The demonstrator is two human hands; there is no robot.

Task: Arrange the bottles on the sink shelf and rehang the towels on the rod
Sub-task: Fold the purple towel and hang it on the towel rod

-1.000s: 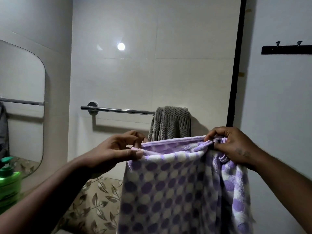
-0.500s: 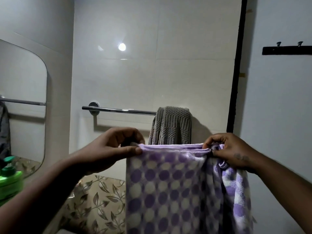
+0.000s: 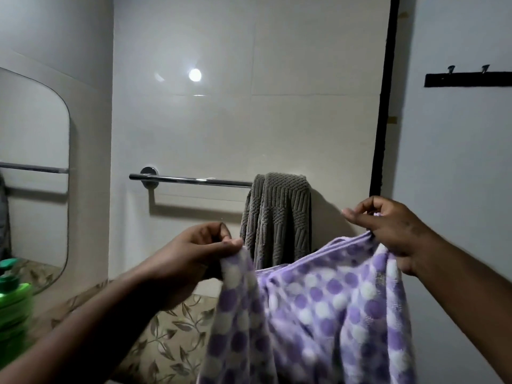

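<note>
Fluffy purple dotted towel (image 3: 318, 309) pinched at its top hem by left hand (image 3: 191, 253) and right hand (image 3: 388, 231), sagging below chrome rod (image 3: 191, 180), ribbed grey towel (image 3: 277, 217) draped over rod

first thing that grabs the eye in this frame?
The purple polka-dot towel, lower centre, held up by its top edge between the left hand and the right hand. Behind it, a grey towel hangs over the right end of the chrome rod, whose left stretch is bare. A green pump bottle sits at the far left edge.
</note>
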